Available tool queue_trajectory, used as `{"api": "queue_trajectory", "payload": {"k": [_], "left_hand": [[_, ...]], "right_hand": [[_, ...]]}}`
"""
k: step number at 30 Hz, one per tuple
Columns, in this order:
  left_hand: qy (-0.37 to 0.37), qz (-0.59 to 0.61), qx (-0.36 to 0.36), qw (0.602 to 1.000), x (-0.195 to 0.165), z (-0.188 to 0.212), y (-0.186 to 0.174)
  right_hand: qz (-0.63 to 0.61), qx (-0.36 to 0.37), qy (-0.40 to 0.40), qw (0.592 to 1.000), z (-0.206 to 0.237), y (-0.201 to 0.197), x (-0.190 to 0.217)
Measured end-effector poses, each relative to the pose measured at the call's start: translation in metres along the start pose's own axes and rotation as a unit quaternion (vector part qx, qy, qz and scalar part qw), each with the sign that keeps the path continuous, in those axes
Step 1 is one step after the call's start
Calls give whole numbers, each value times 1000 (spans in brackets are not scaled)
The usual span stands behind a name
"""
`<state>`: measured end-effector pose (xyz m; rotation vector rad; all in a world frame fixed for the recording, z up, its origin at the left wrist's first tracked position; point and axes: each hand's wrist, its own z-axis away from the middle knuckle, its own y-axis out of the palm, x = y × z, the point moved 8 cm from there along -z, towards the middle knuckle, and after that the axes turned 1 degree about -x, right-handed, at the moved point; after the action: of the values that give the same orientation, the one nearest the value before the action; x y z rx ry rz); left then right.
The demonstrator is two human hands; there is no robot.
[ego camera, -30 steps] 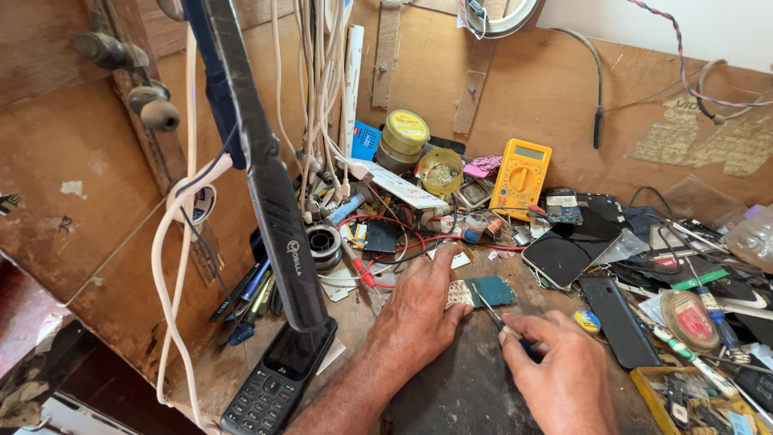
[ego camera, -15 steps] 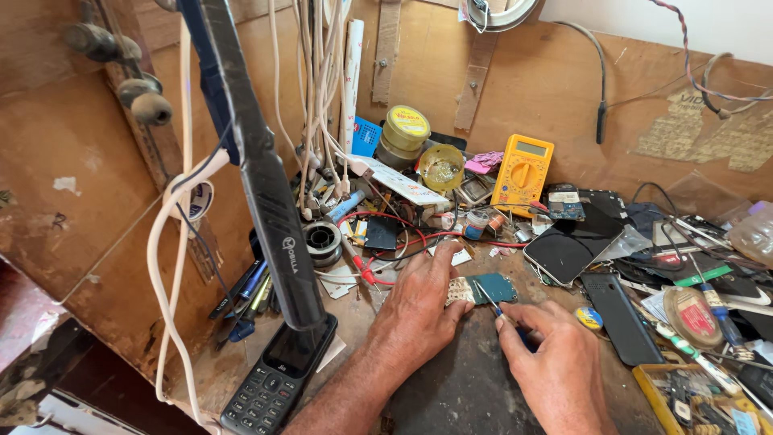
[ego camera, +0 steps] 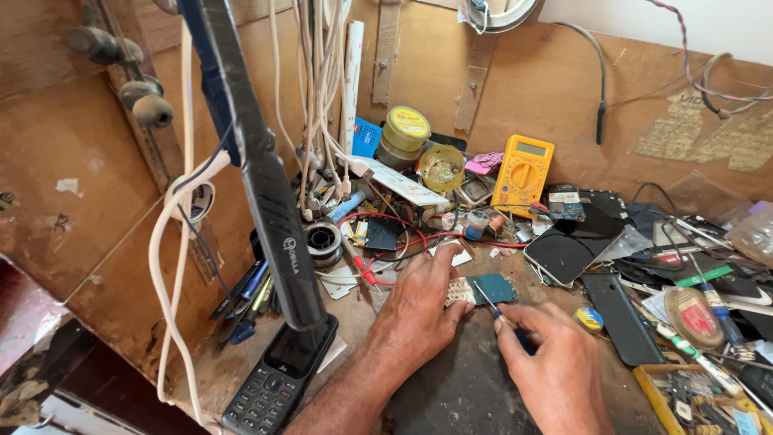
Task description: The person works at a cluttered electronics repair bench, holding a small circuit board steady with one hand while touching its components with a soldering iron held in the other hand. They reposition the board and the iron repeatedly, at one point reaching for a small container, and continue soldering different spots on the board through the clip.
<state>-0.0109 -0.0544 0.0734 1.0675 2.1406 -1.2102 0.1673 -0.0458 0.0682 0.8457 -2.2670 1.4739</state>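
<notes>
Left hand [ego camera: 419, 310] fingers are pinning the thin, light, fragile circuit board [ego camera: 491, 287] by its edge, lower centre, while right hand [ego camera: 551, 362] fingers are pinching a slim screwdriver [ego camera: 489, 302].

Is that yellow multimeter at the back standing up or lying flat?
Propped up, tilted: the yellow multimeter leans back against the wooden wall, its display at the top and its dial facing the camera.

Both hands are bare: no gloves, rings, watch or bands show on either. The left hand [ego camera: 415, 310] comes with a bare forearm, lightly haired, with no sleeve reaching into view. The right hand [ego camera: 555, 370] shows bare to the wrist, with short, plain fingernails and creased knuckles.
</notes>
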Motion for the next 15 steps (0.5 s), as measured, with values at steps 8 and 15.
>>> {"api": "queue_trajectory", "payload": {"k": [8, 15], "left_hand": [[-2, -1, 2, 1000, 1, 1, 1], [5, 0, -3, 1000, 1, 0, 0]], "right_hand": [[7, 5, 27, 1000, 3, -9, -7], [11, 3, -2, 1000, 4, -3, 1]]}}
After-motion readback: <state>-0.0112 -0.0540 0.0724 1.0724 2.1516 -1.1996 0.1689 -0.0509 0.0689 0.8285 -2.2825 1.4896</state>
